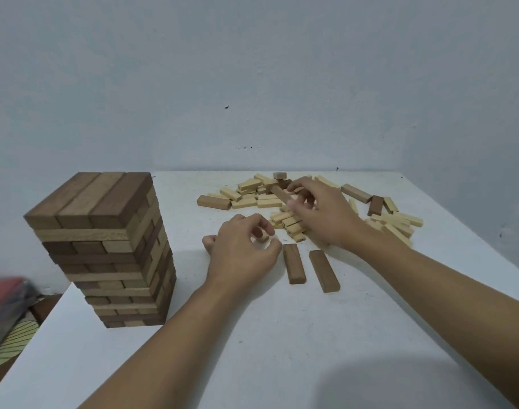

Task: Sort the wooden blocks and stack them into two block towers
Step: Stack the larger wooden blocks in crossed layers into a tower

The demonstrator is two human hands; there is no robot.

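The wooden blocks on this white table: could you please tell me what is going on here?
A person is sorting. The right hand pinches a long brown wooden block above the loose pile of pale wooden blocks. The left hand, fingers curled, lies beside two brown blocks laid side by side; whether it holds anything is unclear. One tall brown block tower stands at the left; no second tower yet.

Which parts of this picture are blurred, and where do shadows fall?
Head view: the red object at the left edge is smeared by blur, while the brown wooden block tower and the right hand gripping a brown wooden block look sharp. Head view: a soft shadow darkens the white table near the bottom edge; no glare shows.
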